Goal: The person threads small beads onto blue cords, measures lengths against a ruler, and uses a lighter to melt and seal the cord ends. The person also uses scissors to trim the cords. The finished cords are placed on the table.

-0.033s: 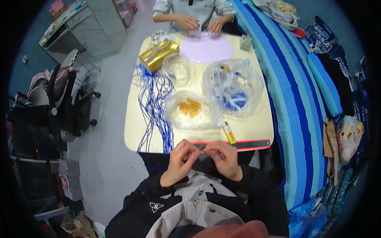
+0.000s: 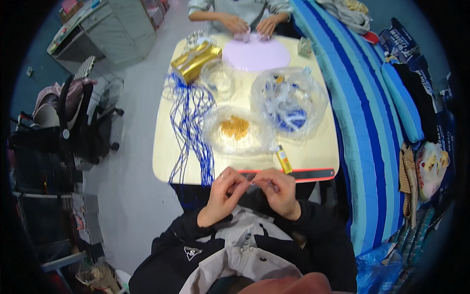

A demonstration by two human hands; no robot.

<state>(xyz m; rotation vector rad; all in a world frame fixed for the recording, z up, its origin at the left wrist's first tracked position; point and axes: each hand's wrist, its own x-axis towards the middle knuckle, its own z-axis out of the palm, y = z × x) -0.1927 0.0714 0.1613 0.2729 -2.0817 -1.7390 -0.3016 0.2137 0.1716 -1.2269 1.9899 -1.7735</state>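
My left hand point(image 2: 226, 193) and my right hand point(image 2: 278, 192) meet at the near table edge, thumbs and fingertips pinched together. Something small is between them, too tiny to make out. Just beyond my right hand lie a yellow lighter point(image 2: 283, 159) and a dark flat ruler-like strip with red edges point(image 2: 313, 174). A bundle of blue cords point(image 2: 188, 127) spreads over the table's left side, its ends hanging off the near edge. Farther in, a clear plastic bag point(image 2: 259, 139) carries a heap of small gold pieces point(image 2: 234, 127).
On the table point(image 2: 164, 161) stand a gold box-like package point(image 2: 196, 61), a clear round tub point(image 2: 218, 81) and a plastic bag with blue and white contents point(image 2: 289, 103). Across it, another person's hands point(image 2: 249, 27) work at a pink mat point(image 2: 257, 55). A blue striped bed point(image 2: 362, 127) flanks the right.
The table and its things appear slightly higher in the picture. My hands stay pinched together in nearly the same pose. The other person's hands have shifted slightly.
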